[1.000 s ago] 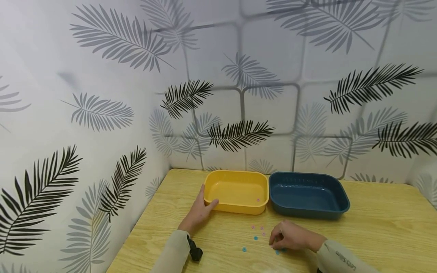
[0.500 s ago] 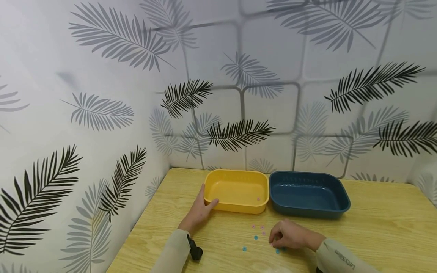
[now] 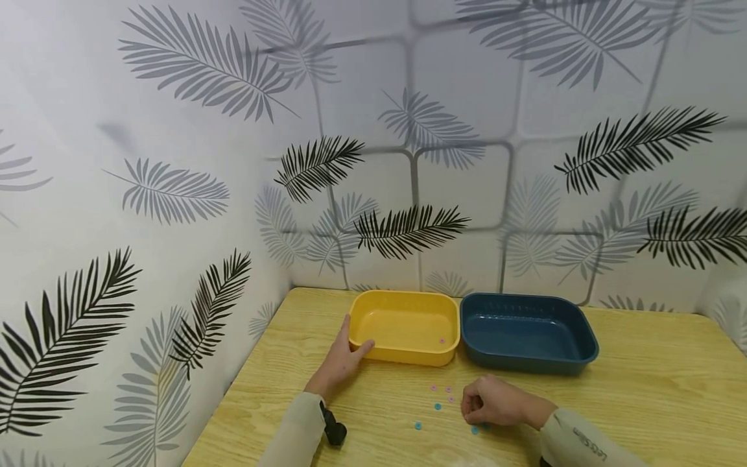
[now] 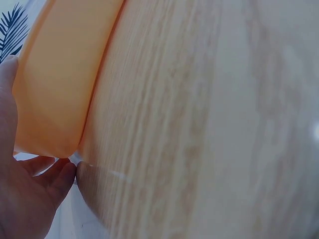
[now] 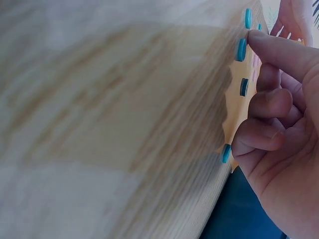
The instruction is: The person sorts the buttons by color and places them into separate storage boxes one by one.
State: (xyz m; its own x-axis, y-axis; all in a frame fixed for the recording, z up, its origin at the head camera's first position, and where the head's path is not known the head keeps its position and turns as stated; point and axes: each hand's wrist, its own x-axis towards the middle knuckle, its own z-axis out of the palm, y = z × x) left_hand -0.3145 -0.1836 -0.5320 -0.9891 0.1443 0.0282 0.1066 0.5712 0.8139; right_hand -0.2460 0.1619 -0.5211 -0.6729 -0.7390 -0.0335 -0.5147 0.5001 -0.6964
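My left hand [image 3: 340, 363] grips the near left corner of the yellow bin [image 3: 403, 356], thumb over the front rim and fingers round the side. In the left wrist view the fingertips bend about the end of the bin [image 4: 60, 89]. A small pink button [image 3: 441, 340] lies inside it. Low over the table, my right hand [image 3: 496, 401] has its fingers curled, thumb and index tips together in a pinch; the pink button at them is hidden now. Teal buttons [image 5: 241, 50] lie close by the fingers in the right wrist view, one partly under the hand.
A dark blue bin [image 3: 525, 363] stands right of the yellow one, rims side by side. Three pink buttons [image 3: 449, 390] and two teal buttons [image 3: 417, 425] lie left of the right hand on the wooden table [image 3: 659, 383]. A patterned wall [image 3: 455, 194] rises behind.
The pink button seen at my right fingertips earlier is now out of sight, and that hand has shifted very slightly right. My left hand and both bins stay put.
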